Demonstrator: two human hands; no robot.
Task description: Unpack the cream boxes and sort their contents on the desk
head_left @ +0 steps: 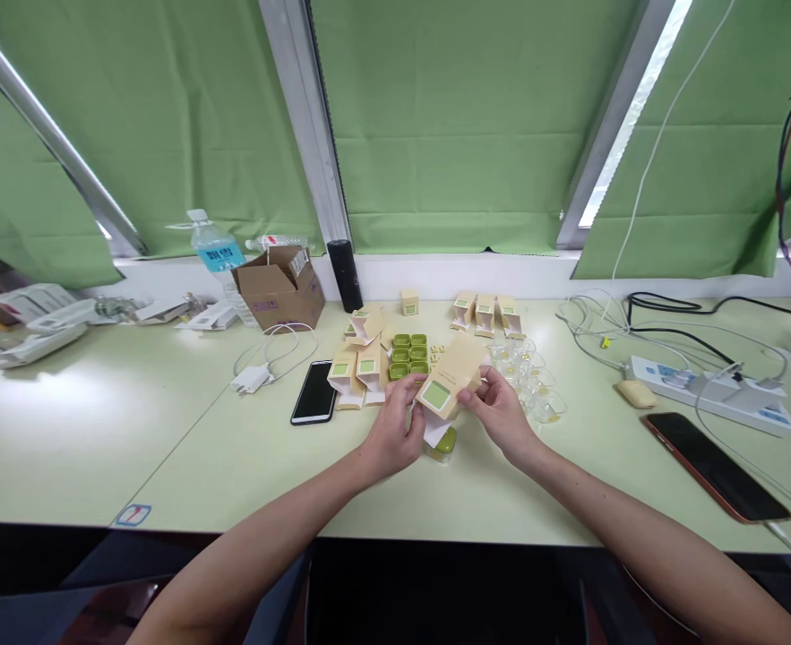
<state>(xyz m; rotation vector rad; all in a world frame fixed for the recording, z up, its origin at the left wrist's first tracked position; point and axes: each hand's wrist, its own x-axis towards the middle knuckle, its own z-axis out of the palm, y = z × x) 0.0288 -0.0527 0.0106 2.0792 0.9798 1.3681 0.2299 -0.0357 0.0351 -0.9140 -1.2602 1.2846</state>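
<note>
Between both hands, raised over the table, is a small kraft paper box with a green square on its face. My left hand grips its lower left side, and my right hand pinches its right side. Just below the box sits a small clear container with a green lid, with a white paper piece by it. Behind my left hand stand rows of green square lids or cups. Several clear containers are grouped beyond my right hand. More kraft boxes stand left of the green pieces.
A dark phone lies left of the boxes, near a white charger. At the back are a cardboard box, a water bottle and a black cylinder. Right are a power strip, cables and another phone.
</note>
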